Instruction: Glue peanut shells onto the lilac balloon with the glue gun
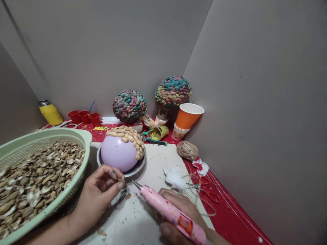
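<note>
A lilac ball (119,154) sits in a shallow metal bowl (145,160) on a pale board (158,163), its underside hidden by the rim. Peanut shells (130,135) cover its top and right flank; how far they reach round the back cannot be seen.

Just in front of it, the person's left hand (103,187) pinches a small shell piece (123,178) between thumb and fingertips, which cover most of it. Dark smudges mark a finger; the hand's other fingers curl inward. The right hand (182,206) is wrapped around a pink glue gun (159,203), whose metal nozzle points toward the shell piece without touching it. The gun's body hides part of that grip, so whether a finger presses a trigger cannot be told, and its rear end runs to the bottom edge.

At left, a green colander (88,149) full of loose shell halves (51,177) is cut off by the frame. To the right lie a crumpled white wad (175,177), too washed out to identify, and red-handled scissors (212,194), partly lost among loops of twine. Behind, two multicoloured shell-covered balls (129,105) (173,92) stand near the wall, the lower parts of their supports obscured by clutter.
</note>
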Demonstrator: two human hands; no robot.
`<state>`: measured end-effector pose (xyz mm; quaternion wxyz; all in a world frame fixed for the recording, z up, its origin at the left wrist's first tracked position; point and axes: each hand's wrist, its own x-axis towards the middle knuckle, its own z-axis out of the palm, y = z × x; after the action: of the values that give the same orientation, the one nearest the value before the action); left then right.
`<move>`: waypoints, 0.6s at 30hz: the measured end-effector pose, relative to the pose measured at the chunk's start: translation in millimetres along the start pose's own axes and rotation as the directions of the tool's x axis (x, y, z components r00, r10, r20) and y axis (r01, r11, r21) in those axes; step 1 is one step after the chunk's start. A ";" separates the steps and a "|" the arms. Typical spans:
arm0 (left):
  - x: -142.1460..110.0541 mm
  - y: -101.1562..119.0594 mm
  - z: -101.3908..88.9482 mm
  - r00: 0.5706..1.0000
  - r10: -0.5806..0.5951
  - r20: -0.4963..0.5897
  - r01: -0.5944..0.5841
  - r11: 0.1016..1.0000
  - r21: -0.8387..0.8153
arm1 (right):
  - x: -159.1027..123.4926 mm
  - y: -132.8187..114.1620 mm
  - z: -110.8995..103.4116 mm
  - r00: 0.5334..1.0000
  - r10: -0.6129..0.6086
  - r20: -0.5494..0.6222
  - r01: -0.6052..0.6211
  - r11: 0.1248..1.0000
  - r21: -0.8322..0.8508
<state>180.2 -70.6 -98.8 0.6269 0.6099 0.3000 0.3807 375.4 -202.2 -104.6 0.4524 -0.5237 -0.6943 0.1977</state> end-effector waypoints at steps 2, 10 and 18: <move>-2.3 4.1 1.5 0.999 -0.048 0.008 0.048 0.997 -0.054 | -0.7 3.6 0.5 0.997 -0.074 -0.009 0.073 0.997 -0.024; -7.1 13.0 6.4 0.989 -0.143 0.048 0.148 0.982 -0.116 | -8.8 16.0 3.1 0.997 -0.067 0.028 0.067 0.998 -0.014; -6.4 14.3 11.6 0.987 -0.156 0.045 0.160 0.980 -0.119 | -9.4 19.6 4.4 0.996 -0.045 0.073 0.054 0.991 -0.120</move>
<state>184.9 -82.7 -84.2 0.6967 0.5511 0.3126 0.3365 382.9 -202.6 -125.5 0.3997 -0.5257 -0.7332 0.1620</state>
